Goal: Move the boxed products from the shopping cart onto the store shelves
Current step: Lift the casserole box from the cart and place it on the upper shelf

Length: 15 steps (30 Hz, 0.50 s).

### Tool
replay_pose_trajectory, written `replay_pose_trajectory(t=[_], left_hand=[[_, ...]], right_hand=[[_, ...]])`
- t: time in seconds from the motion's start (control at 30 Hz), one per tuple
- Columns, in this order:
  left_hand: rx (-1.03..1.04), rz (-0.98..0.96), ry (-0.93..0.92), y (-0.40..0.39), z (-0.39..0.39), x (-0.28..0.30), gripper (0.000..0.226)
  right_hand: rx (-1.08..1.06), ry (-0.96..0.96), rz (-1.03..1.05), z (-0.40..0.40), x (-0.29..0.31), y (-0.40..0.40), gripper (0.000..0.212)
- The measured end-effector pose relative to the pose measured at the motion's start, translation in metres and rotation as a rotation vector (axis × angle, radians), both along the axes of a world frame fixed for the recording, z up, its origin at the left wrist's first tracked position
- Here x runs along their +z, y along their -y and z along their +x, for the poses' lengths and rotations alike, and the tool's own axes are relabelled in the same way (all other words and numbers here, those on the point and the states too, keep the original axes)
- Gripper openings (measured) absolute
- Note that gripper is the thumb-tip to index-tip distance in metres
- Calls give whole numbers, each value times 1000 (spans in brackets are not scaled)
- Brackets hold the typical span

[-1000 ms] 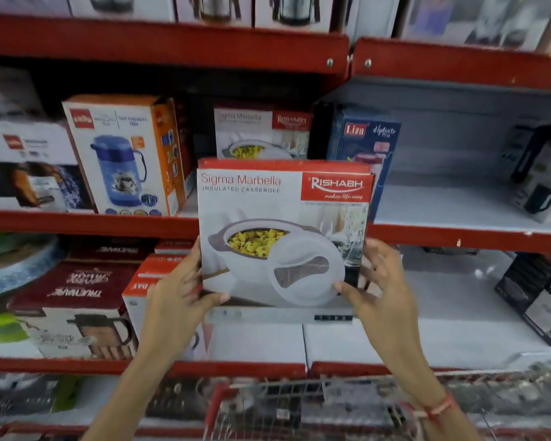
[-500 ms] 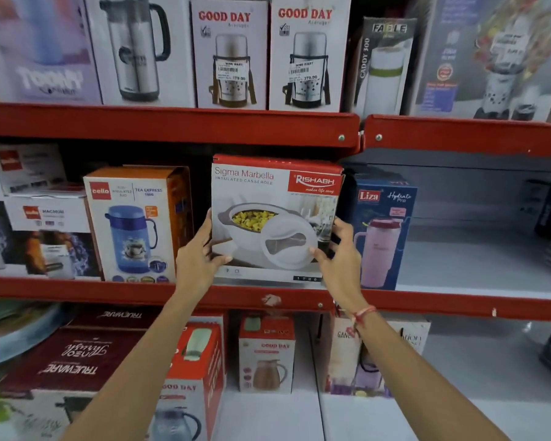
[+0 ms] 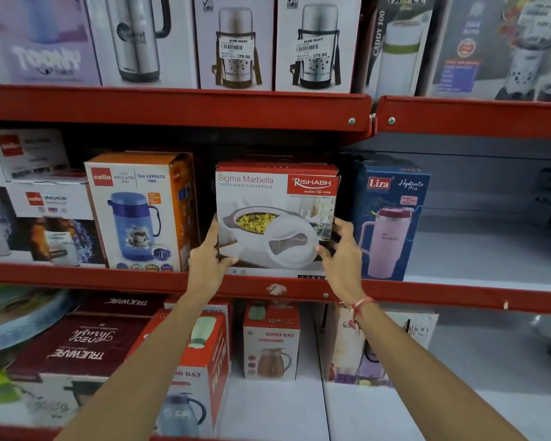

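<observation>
A red and white casserole box (image 3: 275,198) sits on the middle red shelf (image 3: 442,292), between an orange Cello jug box (image 3: 140,211) and a blue Liza tumbler box (image 3: 392,218). My left hand (image 3: 208,259) grips the box's lower left edge. My right hand (image 3: 342,256) grips its lower right edge. The box stands upright with its front facing me. The shopping cart is out of view.
The top shelf carries flask boxes (image 3: 236,43). White Cello boxes (image 3: 45,198) are stacked at the left. The lower shelf holds Truewave boxes (image 3: 83,348) and Good Day jug boxes (image 3: 271,342). Bare shelf surface (image 3: 490,249) lies right of the Liza box.
Both hands lifted the casserole box from above the cart up to the middle shelf and pushed it back into the gap between the Cello and Liza boxes.
</observation>
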State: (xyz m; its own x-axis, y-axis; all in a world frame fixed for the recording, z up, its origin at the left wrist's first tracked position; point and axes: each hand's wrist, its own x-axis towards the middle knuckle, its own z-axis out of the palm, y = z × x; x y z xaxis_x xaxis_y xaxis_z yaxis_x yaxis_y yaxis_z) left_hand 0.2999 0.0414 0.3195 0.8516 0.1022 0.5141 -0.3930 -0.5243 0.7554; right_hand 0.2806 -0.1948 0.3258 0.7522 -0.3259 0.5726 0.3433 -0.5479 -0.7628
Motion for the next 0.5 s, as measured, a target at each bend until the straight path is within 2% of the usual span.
replay_pose_trajectory(t=[0.17,0.27,0.37,0.5], left_hand=[[76,143,-30,-1,-8,-1,86],[99,175,103,3,-26,-12,70],[28,121,250,8,-56,-28,47],[-117,-49,137,19,-105,-67,36]], right_hand=[[7,-21,-1,-14,0,-2,66],[30,66,38,-47,-6,-9,54],[93,145,57,-89,-23,-16,32],[155,110,66,-138,-70,-21,16]])
